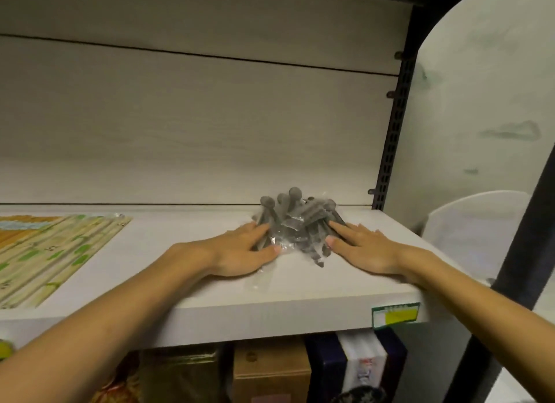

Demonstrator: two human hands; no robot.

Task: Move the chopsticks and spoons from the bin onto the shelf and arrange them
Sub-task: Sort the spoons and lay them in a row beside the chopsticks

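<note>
A heap of grey spoons [295,222] in clear plastic wrappers lies on the white shelf [300,297], right of its middle, with handles fanning up toward the back wall. My left hand [240,252] lies flat on the shelf and presses its straight fingers against the heap's left side. My right hand [363,248] does the same from the right side, fingers straight, thumb touching the wrappers. A row of packed chopsticks [51,252] with green and orange printed sleeves lies on the shelf's left part.
A green and yellow price tag [395,315] sits on the shelf's front edge. Cardboard boxes [270,369] and a dark box stand on the shelf below. A black slotted upright [393,132] bounds the shelf at right, with a white panel [480,102] beyond it.
</note>
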